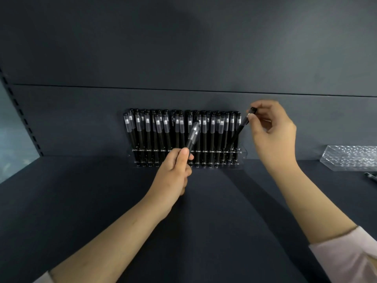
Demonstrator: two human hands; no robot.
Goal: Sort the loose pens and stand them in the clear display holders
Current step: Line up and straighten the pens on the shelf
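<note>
A clear display holder [242,155] stands at the back of a dark shelf, filled with several upright black pens [140,129] with clear caps. My left hand [173,176] grips a small bunch of black pens [193,135] by their lower ends, caps tilted up toward the holder's middle. My right hand [271,131] pinches the top of a single black pen [238,131]. That pen leans left, its lower end at the holder's right end.
A second clear holder [350,158], with no pens in it, lies at the right edge of the shelf. One loose black pen [371,176] lies in front of it. A slotted shelf upright [22,117] runs down the left side. The dark shelf surface [204,221] stretches toward me.
</note>
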